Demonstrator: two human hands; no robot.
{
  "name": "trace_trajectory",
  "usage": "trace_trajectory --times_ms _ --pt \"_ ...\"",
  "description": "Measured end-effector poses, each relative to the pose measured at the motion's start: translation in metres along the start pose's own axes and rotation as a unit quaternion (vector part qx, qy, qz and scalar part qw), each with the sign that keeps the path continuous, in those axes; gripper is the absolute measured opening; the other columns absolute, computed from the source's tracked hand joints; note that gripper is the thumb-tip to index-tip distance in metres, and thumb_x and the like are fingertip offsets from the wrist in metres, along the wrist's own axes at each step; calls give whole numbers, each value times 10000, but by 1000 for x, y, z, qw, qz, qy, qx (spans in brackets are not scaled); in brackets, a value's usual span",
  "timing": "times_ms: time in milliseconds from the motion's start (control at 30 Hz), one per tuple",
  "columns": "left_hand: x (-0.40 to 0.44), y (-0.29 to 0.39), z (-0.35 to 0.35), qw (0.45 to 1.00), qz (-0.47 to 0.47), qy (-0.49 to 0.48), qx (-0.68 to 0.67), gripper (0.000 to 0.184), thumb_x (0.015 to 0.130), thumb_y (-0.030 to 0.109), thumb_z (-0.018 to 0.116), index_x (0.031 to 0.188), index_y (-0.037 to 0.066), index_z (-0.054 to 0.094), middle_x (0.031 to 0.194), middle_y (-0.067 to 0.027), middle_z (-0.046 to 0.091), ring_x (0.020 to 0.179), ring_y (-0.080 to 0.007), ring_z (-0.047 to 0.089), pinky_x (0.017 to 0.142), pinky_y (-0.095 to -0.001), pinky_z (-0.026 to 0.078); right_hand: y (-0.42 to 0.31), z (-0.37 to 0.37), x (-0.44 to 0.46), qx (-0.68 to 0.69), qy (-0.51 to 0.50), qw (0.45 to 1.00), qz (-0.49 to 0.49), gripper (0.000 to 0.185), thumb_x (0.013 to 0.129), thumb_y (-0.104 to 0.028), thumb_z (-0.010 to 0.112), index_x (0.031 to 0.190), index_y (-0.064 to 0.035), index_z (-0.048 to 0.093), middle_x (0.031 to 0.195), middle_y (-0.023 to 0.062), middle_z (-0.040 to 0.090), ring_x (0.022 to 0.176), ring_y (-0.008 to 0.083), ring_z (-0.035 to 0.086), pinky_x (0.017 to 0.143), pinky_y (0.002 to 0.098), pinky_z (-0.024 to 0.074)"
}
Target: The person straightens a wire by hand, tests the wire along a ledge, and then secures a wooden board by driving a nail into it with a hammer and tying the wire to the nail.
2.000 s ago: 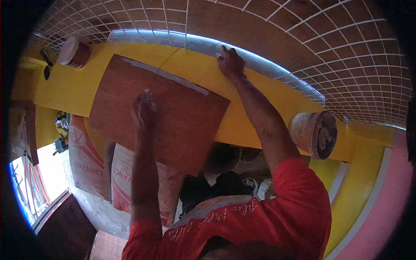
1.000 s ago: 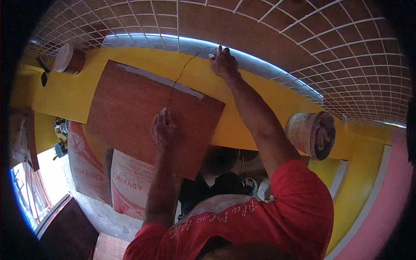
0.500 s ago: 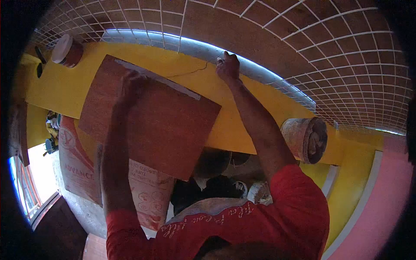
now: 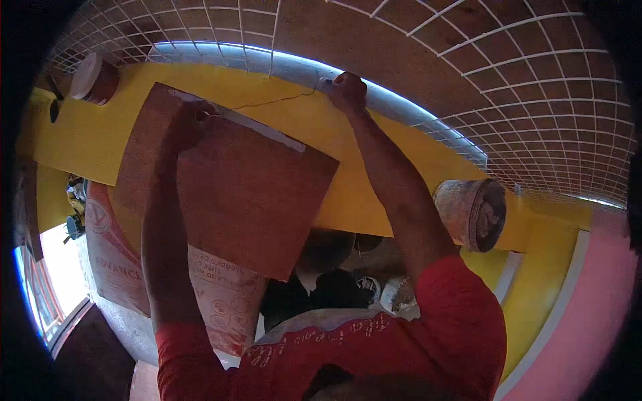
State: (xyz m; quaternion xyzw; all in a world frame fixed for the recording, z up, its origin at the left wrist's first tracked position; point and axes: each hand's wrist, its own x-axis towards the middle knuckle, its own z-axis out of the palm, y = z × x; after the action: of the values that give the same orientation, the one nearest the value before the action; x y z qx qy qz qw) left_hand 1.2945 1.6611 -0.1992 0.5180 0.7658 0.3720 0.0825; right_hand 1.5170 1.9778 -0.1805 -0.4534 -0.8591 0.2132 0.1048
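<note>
A thin dark string [image 4: 271, 102] runs above the yellow surface [image 4: 394, 150] between my two hands. My left hand [image 4: 192, 122] is closed on its left end, over the upper part of a reddish-brown board [image 4: 247, 187] that has a pale strip along its far edge. My right hand [image 4: 348, 92] has its fingers curled in a pinch at the string's other end, beside the grey ledge [image 4: 294, 69]. The fingertips of my left hand are dim and partly hidden.
White wire mesh [image 4: 535, 73] curves over the far side. One bucket [image 4: 95, 79] stands at the far left; another, crusted bucket [image 4: 468, 210] is by my right forearm. Printed sacks [image 4: 117, 257] lie below the board. A bright opening [image 4: 63, 267] is at the left.
My left hand has swung from the board's middle up and left to near its far edge. The string is now stretched sideways. My right hand has stayed by the grey ledge.
</note>
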Motion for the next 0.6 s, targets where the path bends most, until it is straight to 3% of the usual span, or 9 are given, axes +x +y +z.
trace_trajectory --times_ms 100,167,267,333,400,467,500,600 --pt "-17 23 24 991 -128 20 18 185 846 212 617 936 52 592 833 -206 594 821 -391 596 662 -432 471 -4 -3 -1 3 4 1000 8 413 701 -429 733 841 -49 649 819 133 662 789 277 649 717 370 500" --pt "-20 84 24 967 -236 84 49 157 849 194 609 898 46 588 781 -216 583 782 -396 590 640 -436 462 -1 10 6 53 46 997 18 403 717 -427 720 842 -50 650 830 136 660 806 285 647 734 375 498" --pt "-34 60 72 960 -211 164 79 155 859 194 585 819 45 583 720 -219 565 753 -402 580 636 -451 447 -8 15 6 58 88 994 28 378 742 -403 702 853 -46 650 852 145 658 830 298 642 752 386 496" --pt "0 133 29 953 -262 120 96 151 857 190 575 794 53 577 731 -214 574 765 -397 587 634 -458 450 -10 15 8 31 81 996 32 373 776 -397 659 891 -42 646 891 154 655 862 305 637 776 398 496" --pt "6 133 21 957 -228 108 146 142 851 187 570 796 57 584 754 -212 587 779 -391 593 640 -465 454 -9 14 17 6 50 998 36 395 829 -408 586 956 -38 640 954 164 650 911 311 630 816 414 498" --pt "3 59 36 958 -100 131 233 133 842 184 571 826 57 604 786 -215 604 792 -386 599 651 -473 461 -17 -2 14 -101 -22 994 -20 389 836 -379 576 1024 -40 614 979 177 638 917 330 623 826 436 489" --pt "6 55 33 956 -58 157 242 137 840 181 568 845 51 611 812 -215 611 801 -383 602 663 -476 466 -21 -6 11 -151 -55 986 -46 391 840 -364 571 1058 -41 601 991 184 632 920 339 619 831 448 485" --pt "4 48 27 962 14 171 214 164 837 176 560 893 37 628 886 -218 628 825 -374 609 694 -483 477 -25 7 -12 1 93 980 -178 441 833 -427 574 1006 -24 622 906 151 637 806 305 629 710 412 498"
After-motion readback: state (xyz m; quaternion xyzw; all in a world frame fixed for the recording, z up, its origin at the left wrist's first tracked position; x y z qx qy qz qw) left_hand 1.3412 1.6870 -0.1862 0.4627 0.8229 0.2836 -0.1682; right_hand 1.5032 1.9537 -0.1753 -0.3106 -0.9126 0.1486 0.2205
